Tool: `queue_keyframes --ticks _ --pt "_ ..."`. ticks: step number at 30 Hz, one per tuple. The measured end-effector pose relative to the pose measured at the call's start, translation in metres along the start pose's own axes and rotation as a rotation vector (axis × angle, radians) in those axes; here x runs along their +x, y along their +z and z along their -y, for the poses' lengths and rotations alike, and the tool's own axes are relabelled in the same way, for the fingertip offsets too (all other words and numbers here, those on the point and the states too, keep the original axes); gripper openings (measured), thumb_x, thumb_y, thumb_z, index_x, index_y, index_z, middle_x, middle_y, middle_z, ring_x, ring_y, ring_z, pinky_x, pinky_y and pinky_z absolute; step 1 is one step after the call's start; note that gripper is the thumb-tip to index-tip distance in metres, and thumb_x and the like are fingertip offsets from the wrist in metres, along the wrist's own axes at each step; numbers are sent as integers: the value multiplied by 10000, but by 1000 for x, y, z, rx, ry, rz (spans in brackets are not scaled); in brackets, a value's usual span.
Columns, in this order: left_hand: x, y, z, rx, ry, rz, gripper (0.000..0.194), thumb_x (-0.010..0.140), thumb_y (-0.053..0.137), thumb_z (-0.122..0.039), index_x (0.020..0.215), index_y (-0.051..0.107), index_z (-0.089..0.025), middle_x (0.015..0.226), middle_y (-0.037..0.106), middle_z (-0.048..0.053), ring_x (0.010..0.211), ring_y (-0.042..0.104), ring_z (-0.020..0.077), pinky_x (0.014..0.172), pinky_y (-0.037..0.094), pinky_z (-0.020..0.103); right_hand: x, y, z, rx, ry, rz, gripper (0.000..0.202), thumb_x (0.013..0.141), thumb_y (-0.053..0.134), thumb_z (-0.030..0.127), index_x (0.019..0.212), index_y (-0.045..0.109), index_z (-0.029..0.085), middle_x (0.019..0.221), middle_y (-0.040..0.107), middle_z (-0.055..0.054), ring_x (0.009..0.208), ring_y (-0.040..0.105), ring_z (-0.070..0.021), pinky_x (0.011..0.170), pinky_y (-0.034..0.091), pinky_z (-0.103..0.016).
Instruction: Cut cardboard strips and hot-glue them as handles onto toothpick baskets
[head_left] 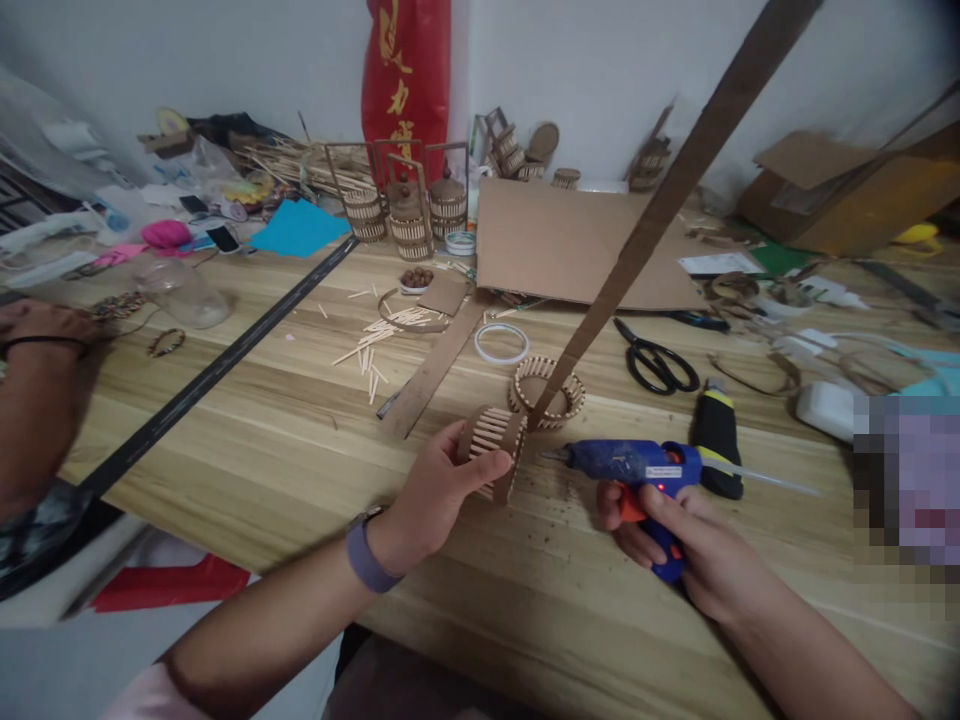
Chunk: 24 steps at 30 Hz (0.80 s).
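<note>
My left hand is closed around a small round basket of thin wooden sticks and brown cardboard bands, tipped on its side. A long cardboard strip slants up to the right from the basket's edge; whether it is fixed there I cannot tell. In my right hand is a blue hot glue gun, fingers at its orange trigger and a red light lit. Its nozzle points left at the basket and strip, a small distance away. A clear glue stick sticks out behind. Just beyond stands another open stick basket.
Black scissors, a black-and-yellow utility knife and a roll of tape lie on the wooden table. Loose sticks, a cardboard sheet and finished lantern-like baskets stand farther back. Another person's arm rests at left.
</note>
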<state>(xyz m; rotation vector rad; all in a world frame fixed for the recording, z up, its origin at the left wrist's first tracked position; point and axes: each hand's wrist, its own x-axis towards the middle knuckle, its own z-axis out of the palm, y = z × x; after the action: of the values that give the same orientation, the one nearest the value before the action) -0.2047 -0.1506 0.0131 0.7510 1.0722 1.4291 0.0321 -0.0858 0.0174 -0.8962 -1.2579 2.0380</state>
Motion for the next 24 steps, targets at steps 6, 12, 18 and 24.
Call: queue_keyframes --ticks 6,12,18,24 --pt "-8 -2 -12 825 234 44 287 785 797 -398 827 625 -172 835 607 23 812 559 197 735 474 344 0 -6 1 55 -6 9 423 724 851 582 754 764 169 633 665 -38 382 329 -32 393 247 -223" --pt "-14 -2 -3 1598 842 354 217 873 748 -352 844 604 -192 912 649 54 1050 547 291 1001 449 520 0 -20 9 3 20 125 435 735 840 588 733 762 160 600 631 -35 379 315 -33 379 221 -223" --pt "-19 -7 -1 1718 976 220 266 891 705 -264 1119 603 -174 1361 532 183 1354 418 428 1106 350 729 0 -22 12 -21 0 122 441 741 834 593 741 776 156 658 666 -58 384 329 -28 384 219 -219" --pt "-13 -21 8 1549 761 246 855 839 777 -268 1527 277 -183 1622 201 288 1502 322 441 1137 447 613 0 -20 12 -29 14 133 443 727 843 596 735 767 159 659 664 -53 391 330 -29 387 248 -216"
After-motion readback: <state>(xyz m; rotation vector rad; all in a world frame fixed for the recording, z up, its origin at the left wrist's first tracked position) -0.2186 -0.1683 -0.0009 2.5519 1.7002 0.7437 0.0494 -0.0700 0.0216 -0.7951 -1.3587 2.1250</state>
